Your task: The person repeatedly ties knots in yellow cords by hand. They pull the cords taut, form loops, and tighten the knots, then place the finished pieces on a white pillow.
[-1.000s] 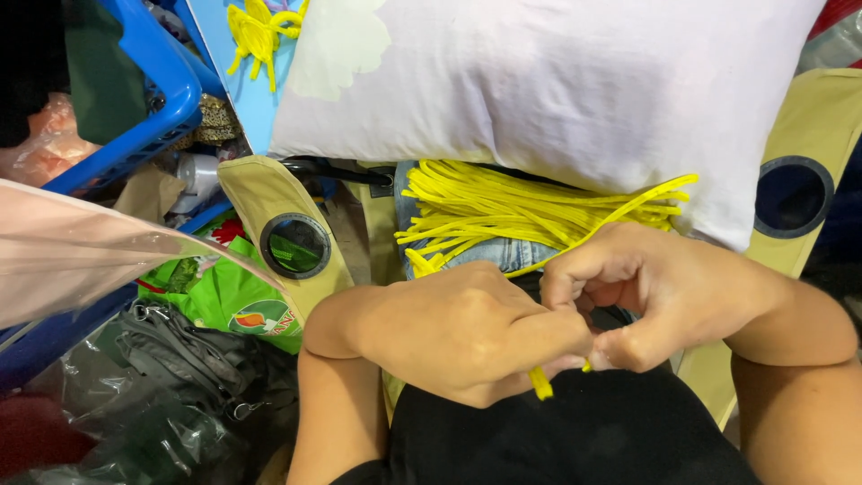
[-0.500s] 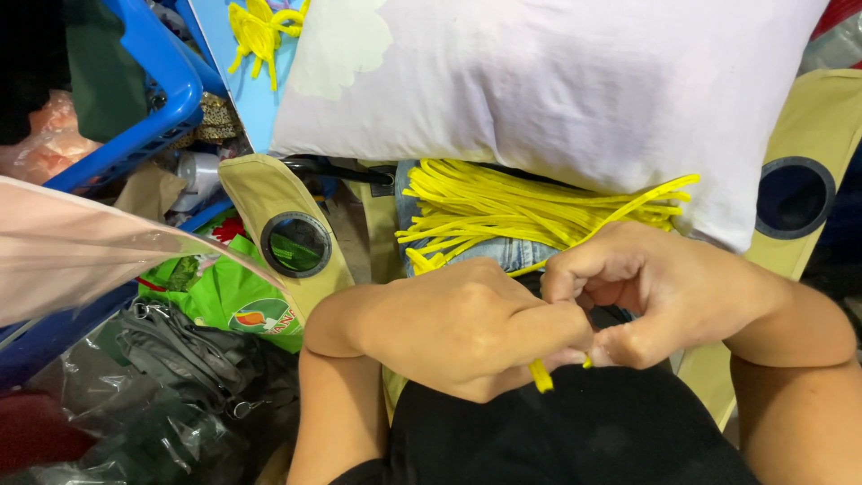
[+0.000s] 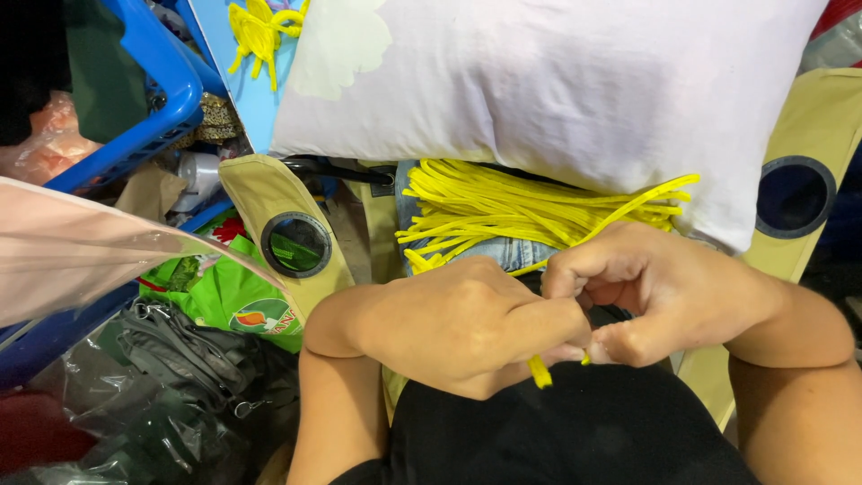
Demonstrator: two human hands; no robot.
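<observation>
My left hand (image 3: 458, 328) and my right hand (image 3: 660, 292) meet over my lap, fingers closed around a thin yellow strip (image 3: 540, 372) whose short end pokes out below the left fingers. What the strip does inside the hands is hidden. Just beyond the hands lies a bundle of yellow strips (image 3: 503, 211) on blue denim, partly tucked under a white pillow (image 3: 557, 85). My lap is covered by black cloth (image 3: 575, 431).
A blue plastic basket (image 3: 153, 108) stands at the left with a clear plastic bag (image 3: 81, 260) before it. Tan fabric pieces with round dark windows (image 3: 296, 244) (image 3: 796, 196) flank the bundle. A green printed bag (image 3: 224, 301) and a black bag (image 3: 180, 377) lie lower left.
Both hands stay pressed together on the strip. The fingers shift only slightly; the yellow end stays below the left hand.
</observation>
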